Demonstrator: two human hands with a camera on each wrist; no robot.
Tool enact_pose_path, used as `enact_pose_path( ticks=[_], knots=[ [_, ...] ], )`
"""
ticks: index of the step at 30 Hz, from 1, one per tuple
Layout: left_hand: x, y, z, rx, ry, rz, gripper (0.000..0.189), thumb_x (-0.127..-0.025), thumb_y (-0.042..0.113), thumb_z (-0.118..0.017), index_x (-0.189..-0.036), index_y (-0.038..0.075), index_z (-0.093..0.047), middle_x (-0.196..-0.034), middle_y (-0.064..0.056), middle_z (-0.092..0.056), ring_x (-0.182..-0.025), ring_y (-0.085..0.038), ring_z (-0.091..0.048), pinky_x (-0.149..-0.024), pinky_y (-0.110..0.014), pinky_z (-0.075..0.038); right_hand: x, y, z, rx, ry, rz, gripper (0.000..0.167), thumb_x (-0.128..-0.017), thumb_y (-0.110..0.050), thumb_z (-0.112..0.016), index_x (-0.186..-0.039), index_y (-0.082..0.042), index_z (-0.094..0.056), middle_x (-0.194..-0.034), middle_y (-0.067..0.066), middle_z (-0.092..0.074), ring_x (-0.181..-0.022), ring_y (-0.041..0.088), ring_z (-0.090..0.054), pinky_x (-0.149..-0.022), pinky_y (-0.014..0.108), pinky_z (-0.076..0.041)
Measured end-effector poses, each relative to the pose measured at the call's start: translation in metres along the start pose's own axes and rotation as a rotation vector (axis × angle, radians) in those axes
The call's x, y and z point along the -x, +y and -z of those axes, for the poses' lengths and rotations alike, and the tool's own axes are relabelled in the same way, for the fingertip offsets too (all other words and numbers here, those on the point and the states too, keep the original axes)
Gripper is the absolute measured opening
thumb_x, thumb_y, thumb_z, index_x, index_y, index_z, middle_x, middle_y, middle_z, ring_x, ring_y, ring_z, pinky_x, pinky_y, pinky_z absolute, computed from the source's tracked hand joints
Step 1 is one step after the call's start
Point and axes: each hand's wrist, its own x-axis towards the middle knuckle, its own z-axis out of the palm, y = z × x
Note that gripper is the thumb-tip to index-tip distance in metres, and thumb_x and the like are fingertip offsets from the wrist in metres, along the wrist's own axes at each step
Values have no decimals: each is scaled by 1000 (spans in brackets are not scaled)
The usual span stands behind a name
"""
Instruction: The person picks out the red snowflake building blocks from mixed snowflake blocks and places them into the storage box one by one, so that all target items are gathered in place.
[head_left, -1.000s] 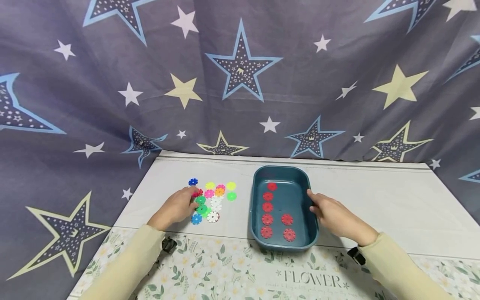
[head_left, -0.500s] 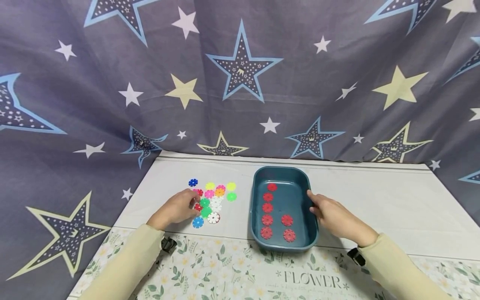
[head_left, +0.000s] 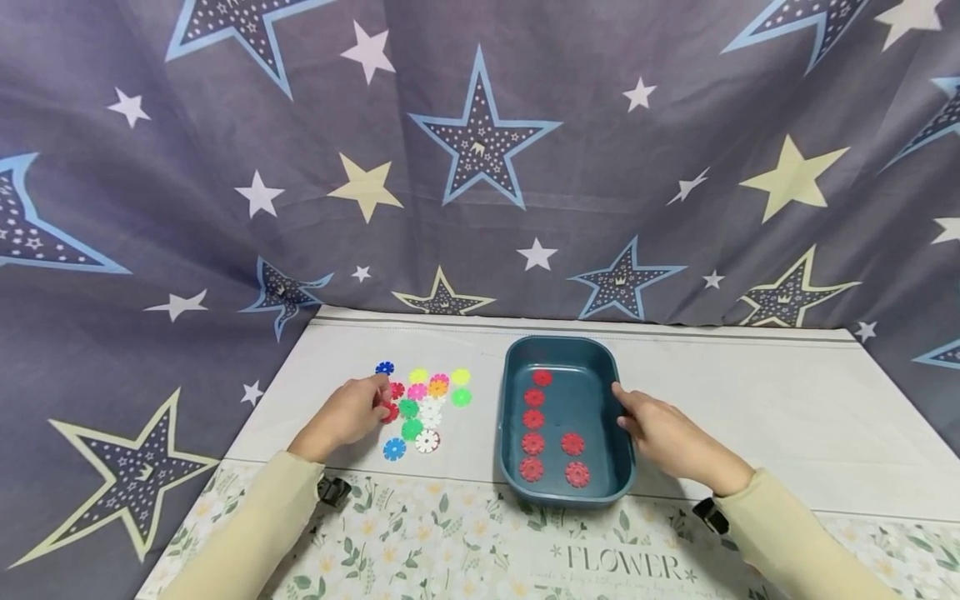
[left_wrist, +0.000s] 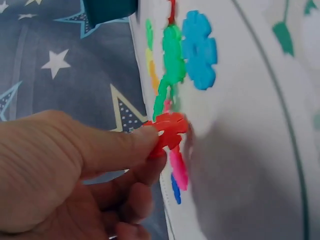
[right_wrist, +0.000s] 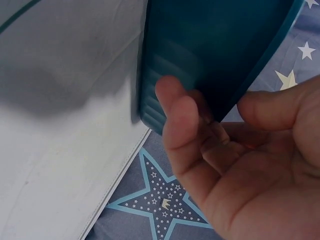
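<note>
In the head view my left hand (head_left: 347,414) is at the left edge of a loose group of colourful flower-shaped plastic discs. Its thumb and forefinger pinch a red notched disc (left_wrist: 172,127), which stands tilted in the left wrist view. Another red disc (head_left: 397,389), green discs (head_left: 412,429) and a light blue disc (head_left: 394,449) lie close by. My right hand (head_left: 678,433) holds the right side of a dark teal plastic tray (head_left: 558,400). The right wrist view has the thumb at the rim and the fingers against the outer wall. Several red discs (head_left: 533,419) lie inside the tray.
White (head_left: 427,441), pink (head_left: 417,391), orange (head_left: 438,387), yellow (head_left: 461,377) and dark blue (head_left: 385,367) discs are spread between left hand and tray. A floral cloth (head_left: 420,533) covers the front of the table. A star-patterned curtain (head_left: 570,200) hangs behind.
My left hand has drawn slightly back to the left with a red disc pinched from among the green ones. The green and light blue discs have shifted a little. My right hand stays on the tray.
</note>
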Motion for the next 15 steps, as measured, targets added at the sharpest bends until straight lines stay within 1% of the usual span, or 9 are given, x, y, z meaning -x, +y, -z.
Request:
enact_pose_path(
  ticks=[2,3,6,8,11,15],
  knots=[
    [0,2,3,7,54,-7,15,-85,3,-68,-84,8,-54,-68,0,-52,-60,-17,-46,-57,-32,-37,0,0,0,4,5,3,46,-94,-2,-54,-134,15,-39,-107,19,-60,-81,15,-55,-64,33,-43],
    [-1,3,5,9,82,-21,16,-84,3,-69,-84,9,-54,-68,0,-52,-60,-16,-47,-58,-32,-38,0,0,0,5,7,5,46,-94,-2,-54,-134,15,-39,-106,19,-60,-81,16,-55,-64,33,-43],
    [-3,12,11,26,166,-95,16,-82,4,-72,-82,10,-56,-68,4,-55,-61,-14,-49,-60,-32,-40,0,0,0,7,7,6,46,-94,-2,-54,-134,16,-39,-107,20,-60,-83,17,-56,-65,33,-44],
    [-4,22,15,32,209,-153,17,-81,4,-73,-81,10,-58,-68,5,-56,-61,-12,-51,-61,-32,-42,0,0,0,9,7,7,46,-94,-2,-54,-134,16,-39,-108,21,-60,-83,18,-57,-65,34,-44],
    [-6,41,20,36,256,-231,16,-80,5,-75,-81,11,-60,-68,6,-56,-62,-11,-51,-61,-32,-42,1,0,0,11,6,7,46,-94,-2,-53,-134,15,-38,-109,22,-59,-85,19,-57,-66,34,-45],
    [-9,66,24,47,297,-302,15,-79,6,-76,-80,12,-62,-70,7,-56,-61,-11,-45,-57,-30,-38,1,0,0,9,5,10,46,-94,-2,-53,-134,15,-39,-113,24,-58,-89,22,-59,-68,35,-47]
  ],
)
